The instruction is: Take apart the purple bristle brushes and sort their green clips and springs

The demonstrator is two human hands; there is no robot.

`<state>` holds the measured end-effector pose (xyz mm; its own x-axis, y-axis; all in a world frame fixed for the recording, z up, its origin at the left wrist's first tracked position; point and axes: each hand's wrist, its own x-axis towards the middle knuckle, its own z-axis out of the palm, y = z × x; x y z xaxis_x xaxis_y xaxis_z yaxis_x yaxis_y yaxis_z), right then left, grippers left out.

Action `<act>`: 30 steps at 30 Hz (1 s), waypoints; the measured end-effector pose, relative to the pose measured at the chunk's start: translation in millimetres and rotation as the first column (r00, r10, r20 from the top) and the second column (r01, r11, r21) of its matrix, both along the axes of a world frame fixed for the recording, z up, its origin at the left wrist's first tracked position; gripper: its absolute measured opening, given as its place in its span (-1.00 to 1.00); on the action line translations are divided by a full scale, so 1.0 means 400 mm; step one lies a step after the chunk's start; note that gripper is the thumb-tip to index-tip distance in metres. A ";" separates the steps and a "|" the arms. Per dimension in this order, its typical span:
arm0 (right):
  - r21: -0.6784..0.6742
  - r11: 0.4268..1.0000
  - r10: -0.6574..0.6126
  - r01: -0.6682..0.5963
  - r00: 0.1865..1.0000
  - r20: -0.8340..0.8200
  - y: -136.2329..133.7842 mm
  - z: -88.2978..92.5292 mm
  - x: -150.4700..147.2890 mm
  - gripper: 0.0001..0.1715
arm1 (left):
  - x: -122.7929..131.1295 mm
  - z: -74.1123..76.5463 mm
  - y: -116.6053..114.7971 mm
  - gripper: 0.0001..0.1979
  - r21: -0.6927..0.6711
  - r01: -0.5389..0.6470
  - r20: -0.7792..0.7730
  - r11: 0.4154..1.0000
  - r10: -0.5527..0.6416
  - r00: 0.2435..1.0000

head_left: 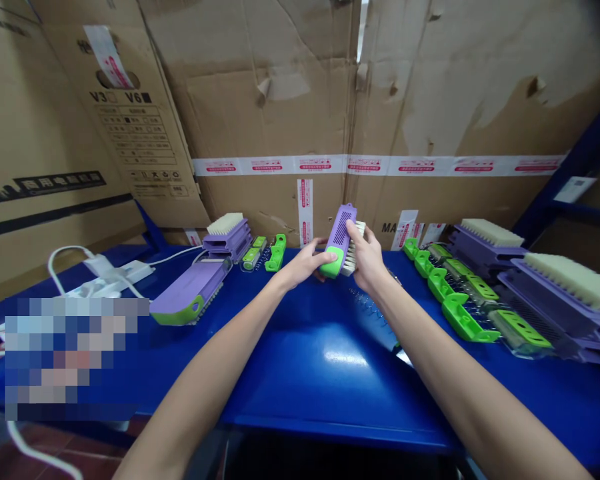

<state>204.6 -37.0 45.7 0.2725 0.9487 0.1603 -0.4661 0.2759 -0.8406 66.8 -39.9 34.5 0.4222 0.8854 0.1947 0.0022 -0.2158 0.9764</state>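
Observation:
Both my hands hold one purple and green scrub brush (pixel 341 230) above the blue table, tilted with its green end down and its cream bristles facing right. My left hand (pixel 307 262) grips the green end, thumb on top. On the other side, my right hand (pixel 367 252) wraps the bristle side with its thumb on the slotted purple face. Small metal pieces (pixel 373 310), perhaps springs or screws, lie scattered on the table by my right wrist. A similar purple brush with a green end (pixel 187 293) rests on the table to the left.
Green plastic end pieces (pixel 443 287) and clear-and-green parts (pixel 483 291) line the right side, beside stacked purple bodies with bristles (pixel 565 280). More purple bodies (pixel 227 237) stand back left. A white power strip (pixel 115 277) with cables lies left. Cardboard (pixel 275 120) walls the back.

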 end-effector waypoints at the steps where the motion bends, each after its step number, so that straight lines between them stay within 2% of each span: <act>1: 0.007 1.000 0.003 -0.003 1.000 0.002 0.003 0.001 -0.006 -0.24 | 0.003 0.002 -0.004 -0.33 0.000 -0.024 0.021 1.000 0.024 0.999; 5: 0.050 0.999 -0.020 0.019 0.999 0.025 0.011 -0.001 -0.025 -0.39 | 0.020 0.009 -0.015 -0.36 -0.036 -0.117 0.099 0.992 0.120 0.988; 9: 0.083 0.996 0.032 -0.036 0.998 0.051 0.009 -0.012 -0.030 -0.48 | 0.036 0.008 -0.016 -0.42 -0.096 -0.192 0.101 0.977 0.202 0.974; 13: 0.091 0.993 0.072 -0.080 0.994 0.085 0.013 -0.016 -0.023 -0.51 | 0.050 0.004 -0.022 -0.46 -0.100 -0.236 0.137 0.967 0.248 0.959; 15: 0.097 0.993 0.054 -0.062 0.995 0.081 0.017 -0.016 -0.015 -0.49 | 0.058 0.002 -0.027 -0.47 -0.105 -0.241 0.170 0.965 0.256 0.952; 21: 0.097 0.995 0.016 -0.021 0.998 0.056 0.020 -0.018 0.000 -0.40 | 0.076 0.006 -0.041 -0.42 -0.162 -0.154 0.257 0.975 0.192 0.947; 26: 0.103 0.995 0.003 -0.003 1.000 0.002 0.019 -0.017 -0.007 -0.45 | 0.085 0.021 -0.054 -0.48 -0.158 -0.211 0.319 0.965 0.252 0.914; 30: 0.116 0.993 -0.026 0.026 1.000 -0.001 0.012 -0.019 -0.010 -0.43 | 0.087 0.026 -0.060 -0.51 -0.165 -0.249 0.288 0.954 0.288 0.913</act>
